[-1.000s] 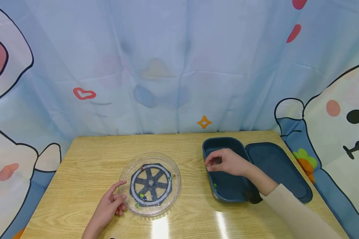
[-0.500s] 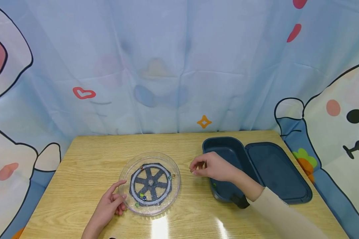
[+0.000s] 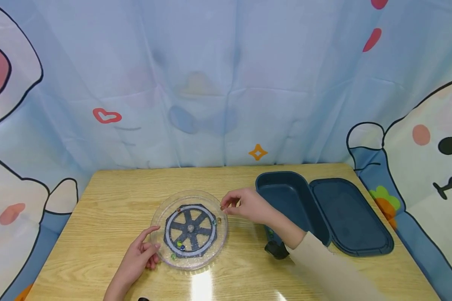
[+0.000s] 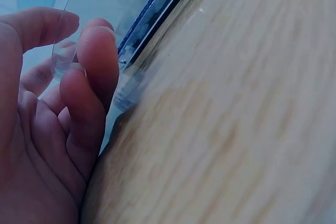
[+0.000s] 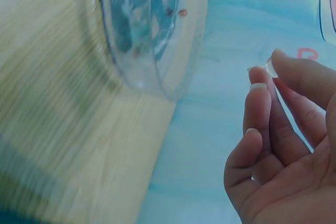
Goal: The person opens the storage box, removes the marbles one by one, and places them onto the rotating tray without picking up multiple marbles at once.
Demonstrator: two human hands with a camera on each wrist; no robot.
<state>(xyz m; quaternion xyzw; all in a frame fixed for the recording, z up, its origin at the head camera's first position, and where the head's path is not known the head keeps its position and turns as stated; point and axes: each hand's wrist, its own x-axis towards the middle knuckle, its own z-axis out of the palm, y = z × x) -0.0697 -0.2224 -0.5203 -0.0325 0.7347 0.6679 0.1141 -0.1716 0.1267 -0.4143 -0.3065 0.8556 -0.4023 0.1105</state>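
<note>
In the head view, a clear round dish (image 3: 188, 264) holds several coloured marbles; a dark six-spoked wheel shape with a pale ring (image 3: 191, 251) shows at its middle. My left hand (image 3: 135, 256) rests at the dish's left side, its index finger and thumb touching the rim. The left wrist view shows that hand's other fingers loosely bent beside the clear wall. At the dish's right edge, my right hand (image 3: 248, 205) pinches a small reddish-brown marble (image 3: 222, 208) between thumb and fingertips. In the right wrist view the fingers mostly hide that marble.
A dark blue rectangular box (image 3: 286, 194) stands to the right of the dish, partly behind the right forearm. Its flat dark blue lid (image 3: 352, 213) lies alongside. The wooden table (image 3: 113, 200) ends at a printed blue curtain (image 3: 211, 138).
My right hand has moved left from over the blue box to the dish's right rim, carrying the small marble. The left hand has stayed at the dish.
</note>
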